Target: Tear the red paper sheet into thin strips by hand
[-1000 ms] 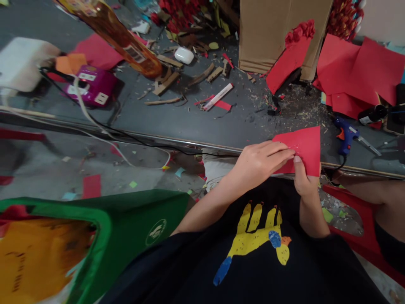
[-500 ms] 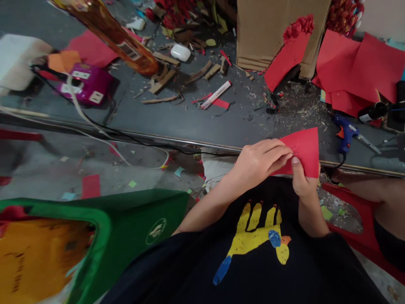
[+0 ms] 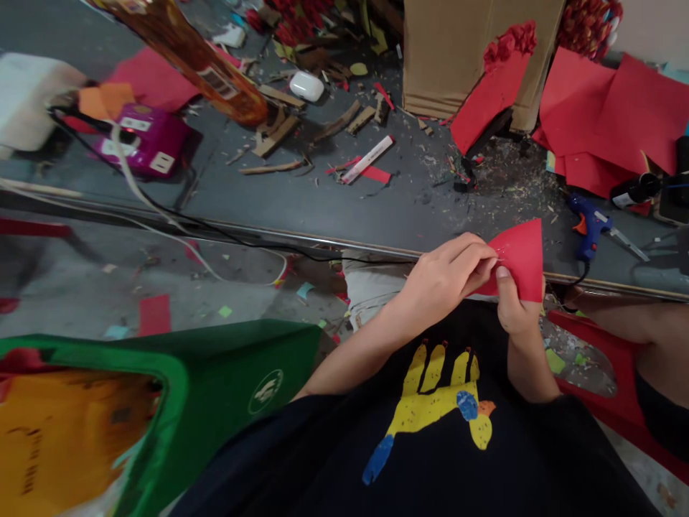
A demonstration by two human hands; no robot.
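A sheet of red paper [image 3: 525, 251] is held up at the table's front edge, close to my chest. My right hand [image 3: 517, 305] grips it from below, thumb on the near face and the other fingers hidden behind. My left hand [image 3: 449, 269] is closed at the sheet's left part, its thumb and fingertips pinched together against the paper, close to the right thumb. Thin shiny marks show on the paper beside these fingertips. Part of the sheet is covered by the left hand.
A blue glue gun [image 3: 589, 226] lies right of the paper, near red sheets [image 3: 581, 108]. Behind stand a cardboard box [image 3: 446, 57] and a red paper piece [image 3: 489, 100]. A marker [image 3: 369, 159] and wood scraps lie left. A green bin [image 3: 231, 388] stands at lower left.
My left hand has shifted slightly, and the red paper's upper left edge now looks more curved beside its fingers. My right hand stays in place.
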